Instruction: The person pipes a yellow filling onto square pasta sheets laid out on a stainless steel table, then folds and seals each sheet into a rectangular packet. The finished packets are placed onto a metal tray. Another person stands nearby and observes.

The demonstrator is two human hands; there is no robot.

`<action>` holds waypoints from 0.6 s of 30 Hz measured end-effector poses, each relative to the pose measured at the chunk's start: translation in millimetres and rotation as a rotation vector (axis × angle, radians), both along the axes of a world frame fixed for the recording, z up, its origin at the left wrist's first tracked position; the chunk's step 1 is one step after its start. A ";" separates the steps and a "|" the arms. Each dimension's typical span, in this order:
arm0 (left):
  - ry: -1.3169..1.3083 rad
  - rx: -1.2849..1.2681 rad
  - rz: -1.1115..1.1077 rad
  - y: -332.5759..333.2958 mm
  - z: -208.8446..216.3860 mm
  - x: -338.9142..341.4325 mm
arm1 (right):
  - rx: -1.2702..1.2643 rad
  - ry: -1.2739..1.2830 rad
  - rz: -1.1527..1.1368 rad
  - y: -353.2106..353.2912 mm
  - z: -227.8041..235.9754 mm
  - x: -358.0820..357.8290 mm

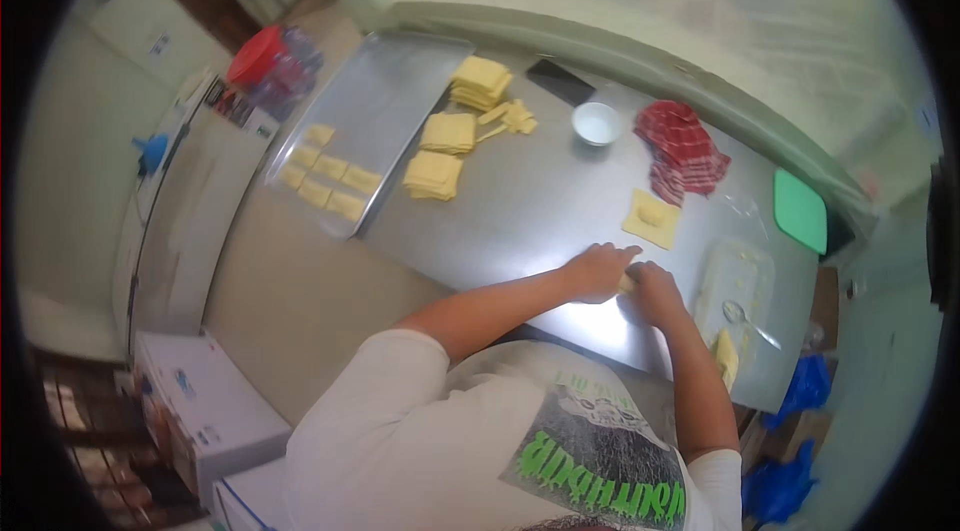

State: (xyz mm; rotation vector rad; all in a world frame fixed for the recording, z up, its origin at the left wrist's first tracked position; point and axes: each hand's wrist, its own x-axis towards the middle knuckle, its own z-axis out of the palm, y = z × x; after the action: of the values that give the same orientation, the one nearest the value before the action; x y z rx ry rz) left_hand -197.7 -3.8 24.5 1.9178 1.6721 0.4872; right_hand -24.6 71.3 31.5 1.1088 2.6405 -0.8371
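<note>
My left hand (598, 273) and my right hand (655, 293) meet near the front edge of the metal table, both with bent fingers on a small piece of pale yellow dough (627, 284). Most of that piece is hidden under the fingers. Just beyond them lies a flat dough square (666, 231) with a lump of filling (650, 216) on its middle. Right of my right hand is a whitish plastic tray (712, 271) with a metal spoon (736, 313) in it. A yellow piece (727, 356) rests by its near end.
At the left a metal baking tray (400, 66) holds several small dough pieces (330, 167). Stacks of dough squares (447, 133) and dough strips (517, 118) stand beside it. Farther back are a black flat object (560, 82), a white bowl (596, 125), a red cloth (683, 146) and a green lid (800, 210).
</note>
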 end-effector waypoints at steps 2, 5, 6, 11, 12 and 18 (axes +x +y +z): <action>-0.057 -0.054 0.013 -7.5 8.8 -8.1 | -0.039 -0.034 0.038 5.6 -0.6 -9.3; -0.143 -0.078 -0.032 -6.6 -9.8 -16.7 | -0.009 0.019 0.104 7.3 -6.9 -11.1; -0.171 -0.052 -0.066 -5.9 -22.7 -18.9 | 0.054 0.106 0.156 7.6 -10.0 -10.9; -0.052 -0.124 -0.140 3.3 -9.3 -24.4 | -0.091 -0.090 0.084 6.7 15.8 -14.7; -0.080 -0.147 -0.165 4.1 -5.1 -25.3 | -0.144 -0.087 0.101 9.3 17.5 -13.4; -0.698 -0.392 0.021 -10.3 21.5 -57.7 | -0.548 0.049 0.041 27.6 47.2 -19.8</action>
State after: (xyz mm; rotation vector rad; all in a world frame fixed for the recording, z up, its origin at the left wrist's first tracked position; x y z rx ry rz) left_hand -255.3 -14.1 46.0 1.2456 1.2114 0.6802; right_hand -44.4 98.9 78.7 0.8869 2.2353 -1.4710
